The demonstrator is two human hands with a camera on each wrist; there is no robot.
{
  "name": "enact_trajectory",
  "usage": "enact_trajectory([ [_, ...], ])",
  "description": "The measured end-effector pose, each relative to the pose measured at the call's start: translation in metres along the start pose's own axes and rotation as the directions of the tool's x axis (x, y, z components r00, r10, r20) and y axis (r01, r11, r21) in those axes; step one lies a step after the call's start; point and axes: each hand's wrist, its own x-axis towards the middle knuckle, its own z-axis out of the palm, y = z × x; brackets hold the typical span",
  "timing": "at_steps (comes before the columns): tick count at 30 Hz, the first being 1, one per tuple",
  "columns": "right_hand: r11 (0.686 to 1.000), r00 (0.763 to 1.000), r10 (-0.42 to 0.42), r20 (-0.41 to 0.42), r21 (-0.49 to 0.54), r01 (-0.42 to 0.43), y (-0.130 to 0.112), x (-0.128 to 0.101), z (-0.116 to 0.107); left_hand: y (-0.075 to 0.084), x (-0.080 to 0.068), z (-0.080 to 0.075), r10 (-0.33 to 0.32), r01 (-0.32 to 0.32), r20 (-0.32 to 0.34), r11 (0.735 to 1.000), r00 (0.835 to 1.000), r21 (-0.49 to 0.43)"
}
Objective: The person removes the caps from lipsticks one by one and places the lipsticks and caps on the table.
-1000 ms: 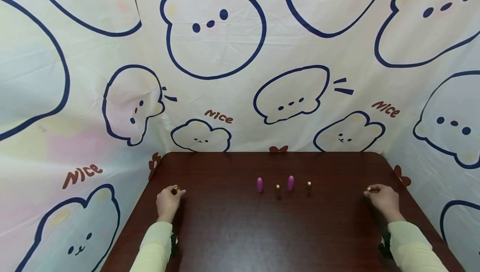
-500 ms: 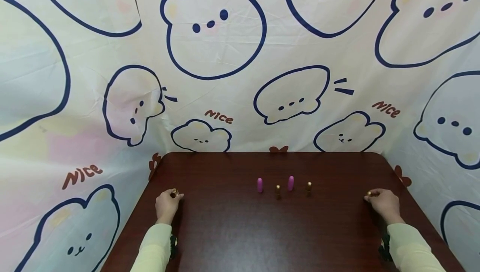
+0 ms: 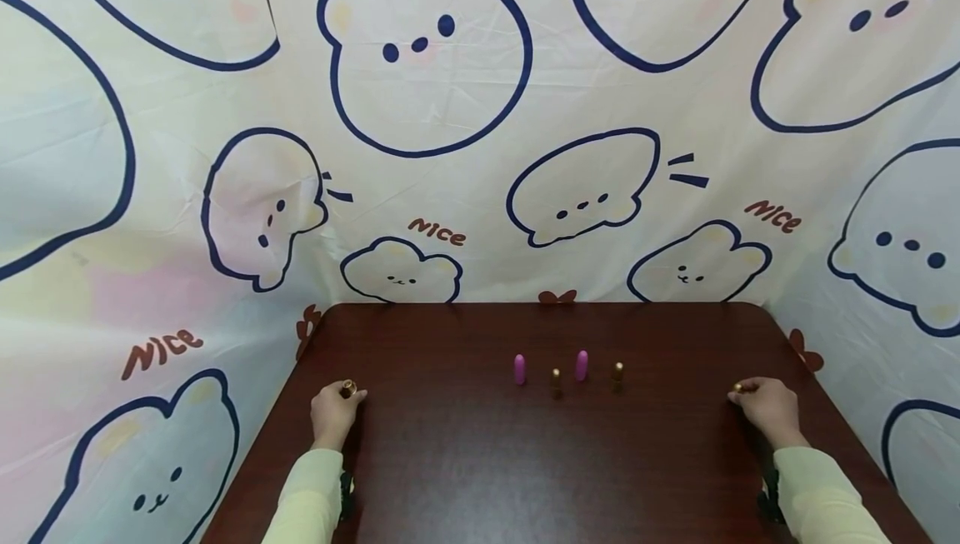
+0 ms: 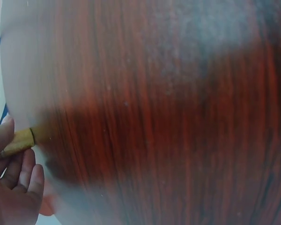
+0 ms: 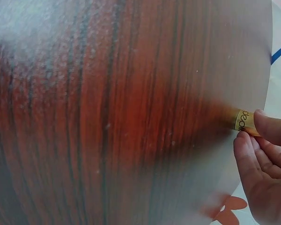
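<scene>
At the table's left side, my left hand point(image 3: 332, 412) pinches a small gold tube point(image 3: 348, 388) between thumb and fingers. Its upper end looks hollow in the head view. The left wrist view shows the same gold tube point(image 4: 19, 142) pointing towards the wood, close to the surface. Near the right edge my right hand point(image 3: 770, 406) holds a similar gold tube point(image 5: 246, 122) by thumb and fingertips. Dark lettering runs round it, and the fingers hide its rear part.
Between the hands, towards the back of the dark wooden table point(image 3: 480, 461), stand two pink round-topped pieces point(image 3: 520, 370) and two small gold pieces point(image 3: 556, 378), alternating in a loose row. A printed cloth point(image 3: 480, 194) surrounds the table's back and sides.
Both hands have dropped slightly nearer the table's front, each keeping its gold tube. The pieces standing in the middle have stayed put.
</scene>
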Motion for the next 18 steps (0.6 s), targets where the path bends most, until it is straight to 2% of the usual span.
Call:
enact_trajectory([
  [8, 1.0, 1.0, -0.001, 0.022, 0.011, 0.001, 0.0006, 0.0005, -0.0024, 0.0038, -0.0002, -0.0009, -0.01, 0.01, 0.02, 1.0, 1.0, 0.002],
  [18, 1.0, 0.999, -0.012, 0.044, 0.017, 0.012, 0.0013, -0.0001, -0.003, 0.0065, -0.0013, -0.0012, -0.03, 0.03, 0.012, 1.0, 0.999, 0.0],
])
